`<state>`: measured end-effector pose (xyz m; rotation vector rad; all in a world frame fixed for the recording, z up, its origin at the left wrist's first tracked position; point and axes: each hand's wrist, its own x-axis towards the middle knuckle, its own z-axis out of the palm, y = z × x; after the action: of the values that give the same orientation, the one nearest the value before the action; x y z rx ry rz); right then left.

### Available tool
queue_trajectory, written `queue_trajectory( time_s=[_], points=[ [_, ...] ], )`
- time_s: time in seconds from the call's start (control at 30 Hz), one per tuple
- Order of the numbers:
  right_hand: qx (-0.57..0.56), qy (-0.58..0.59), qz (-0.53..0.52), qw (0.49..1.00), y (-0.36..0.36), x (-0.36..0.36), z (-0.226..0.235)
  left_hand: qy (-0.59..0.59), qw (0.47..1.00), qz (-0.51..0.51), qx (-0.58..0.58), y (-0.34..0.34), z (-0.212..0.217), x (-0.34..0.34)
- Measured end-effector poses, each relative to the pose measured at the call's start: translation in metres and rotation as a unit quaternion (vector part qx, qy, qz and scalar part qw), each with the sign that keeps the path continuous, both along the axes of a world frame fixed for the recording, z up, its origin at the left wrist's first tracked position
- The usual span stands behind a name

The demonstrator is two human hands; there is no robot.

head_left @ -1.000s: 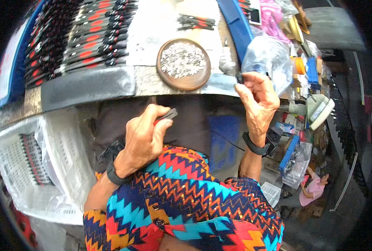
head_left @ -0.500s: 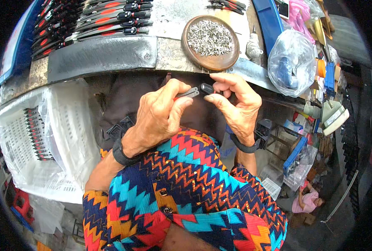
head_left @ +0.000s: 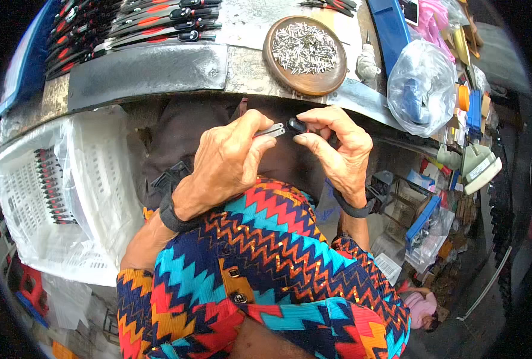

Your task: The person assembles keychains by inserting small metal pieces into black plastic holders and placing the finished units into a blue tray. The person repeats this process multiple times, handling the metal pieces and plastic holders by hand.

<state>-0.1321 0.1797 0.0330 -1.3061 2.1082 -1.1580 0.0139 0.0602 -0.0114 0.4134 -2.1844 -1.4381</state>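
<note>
My left hand (head_left: pixel 225 157) pinches a small flat grey metal piece (head_left: pixel 272 130) between thumb and forefinger. Small holes show at that piece's free end; the rest of it is hidden in the grip. Facing it, my right hand (head_left: pixel 340 148) is closed on a small black oval plastic piece (head_left: pixel 297 125). The ends of the two pieces are close together, with a thin gap seeming to lie between them. Both are held over my lap, just in front of the bench edge. Beyond them on the bench, a round wooden bowl (head_left: pixel 276 73) holds many short silvery pins (head_left: pixel 305 48).
Rows of black, grey and red tools (head_left: pixel 164 27) lie at the bench's far left. A white basket (head_left: pixel 98 197) with similar pieces stands at my left. A pointed tool (head_left: pixel 368 63), a clear bag (head_left: pixel 418 90) and a blue tray (head_left: pixel 387 27) are at right. Another person (head_left: pixel 421 308) is at lower right.
The grey metal piece has tilted slightly and looks brighter. Both hands keep their grips in nearly the same place. The view has shifted a little, and the person at lower right has changed posture.
</note>
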Motion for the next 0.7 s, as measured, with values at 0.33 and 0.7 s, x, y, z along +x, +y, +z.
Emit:
queue_trajectory(
  time_s=[0.33,0.7],
  points=[
    [0.037,-0.196,-0.018,0.98,0.0053,0.0014,0.0065,0.002,0.999,-0.015,-0.042,-0.0002,-0.0006,0.0009],
    [0.049,-0.224,0.003,0.973,0.0044,0.0,-0.0005,-0.007,0.995,-0.036,-0.093,-0.0005,-0.0015,0.0012]
  ],
)
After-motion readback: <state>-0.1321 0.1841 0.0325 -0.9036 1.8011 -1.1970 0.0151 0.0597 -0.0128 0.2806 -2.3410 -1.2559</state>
